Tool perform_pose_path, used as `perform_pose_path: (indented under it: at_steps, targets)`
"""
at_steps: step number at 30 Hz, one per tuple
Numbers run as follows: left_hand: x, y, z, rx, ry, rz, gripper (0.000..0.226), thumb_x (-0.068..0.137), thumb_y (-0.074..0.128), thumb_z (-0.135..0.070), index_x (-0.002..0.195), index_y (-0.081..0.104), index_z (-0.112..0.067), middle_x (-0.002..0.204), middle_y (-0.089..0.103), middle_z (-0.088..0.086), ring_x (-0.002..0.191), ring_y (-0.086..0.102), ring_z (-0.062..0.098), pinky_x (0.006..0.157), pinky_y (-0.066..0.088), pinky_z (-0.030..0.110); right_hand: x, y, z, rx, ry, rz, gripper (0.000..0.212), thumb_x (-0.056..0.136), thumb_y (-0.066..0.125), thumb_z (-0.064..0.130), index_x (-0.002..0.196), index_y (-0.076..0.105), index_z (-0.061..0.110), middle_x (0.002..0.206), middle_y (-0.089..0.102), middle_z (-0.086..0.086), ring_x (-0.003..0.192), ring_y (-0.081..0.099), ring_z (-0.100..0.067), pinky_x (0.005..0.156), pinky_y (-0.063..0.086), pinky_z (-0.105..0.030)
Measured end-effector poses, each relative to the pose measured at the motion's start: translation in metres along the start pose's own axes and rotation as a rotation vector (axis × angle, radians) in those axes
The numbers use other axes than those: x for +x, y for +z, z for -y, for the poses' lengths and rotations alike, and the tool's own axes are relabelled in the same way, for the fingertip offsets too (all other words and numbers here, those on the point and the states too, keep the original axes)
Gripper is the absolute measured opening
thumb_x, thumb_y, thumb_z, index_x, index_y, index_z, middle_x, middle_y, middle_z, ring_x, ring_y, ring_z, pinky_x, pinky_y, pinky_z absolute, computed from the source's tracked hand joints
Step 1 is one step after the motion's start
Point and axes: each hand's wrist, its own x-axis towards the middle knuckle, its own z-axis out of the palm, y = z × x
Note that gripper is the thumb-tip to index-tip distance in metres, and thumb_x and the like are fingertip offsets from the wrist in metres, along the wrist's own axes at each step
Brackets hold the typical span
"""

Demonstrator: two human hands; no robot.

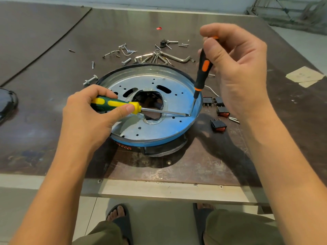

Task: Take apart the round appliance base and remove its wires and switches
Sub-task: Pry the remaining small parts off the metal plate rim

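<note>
The round appliance base (141, 137) lies in the middle of the table, its shiny metal plate up and a ragged hole at its centre. My left hand (88, 117) grips a yellow-green screwdriver (115, 104) laid flat across the hole. My right hand (235, 68) holds a black-orange screwdriver (201, 75) almost upright. Both tips meet at one point near the plate's right rim. Several black rocker switches (218, 125) with red buttons lie on the table just right of the base, beside a white wire (212, 90).
Loose screws, bolts and hex keys (159, 56) are scattered behind the base. A dark round cover (7, 103) sits at the left edge. Paper scraps (304, 76) lie at the right. The table's front edge (159, 190) runs near my legs.
</note>
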Motion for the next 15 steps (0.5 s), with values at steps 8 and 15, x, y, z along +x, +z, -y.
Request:
perform_pose_path:
  at_steps: [8,15]
  targets:
    - [0.0001,0.0006,0.0014,0.008,0.029,-0.004,0.041,0.059,0.084,-0.055,0.088,0.068,-0.031,0.081,0.065,-0.007,0.062,0.054,0.002,0.054,0.040,0.019,-0.0016,0.0021,0.0014,0.024,0.128,-0.024,0.023,0.104,0.049,0.013,0.122,0.060,0.003,0.105,0.064,-0.015,0.096,0.065,-0.028,0.084,0.056,-0.046]
    - [0.0026,-0.0066,-0.0081,0.446,0.196,-0.013,0.046,0.061,0.071,-0.072,0.086,0.066,-0.034,0.109,0.056,0.004,0.100,0.051,0.023,0.081,0.044,0.039,-0.0031,0.0030,0.0015,-0.044,0.059,0.038,0.029,0.099,0.060,0.000,0.127,0.057,0.002,0.107,0.059,-0.020,0.096,0.062,-0.030,0.090,0.059,-0.043]
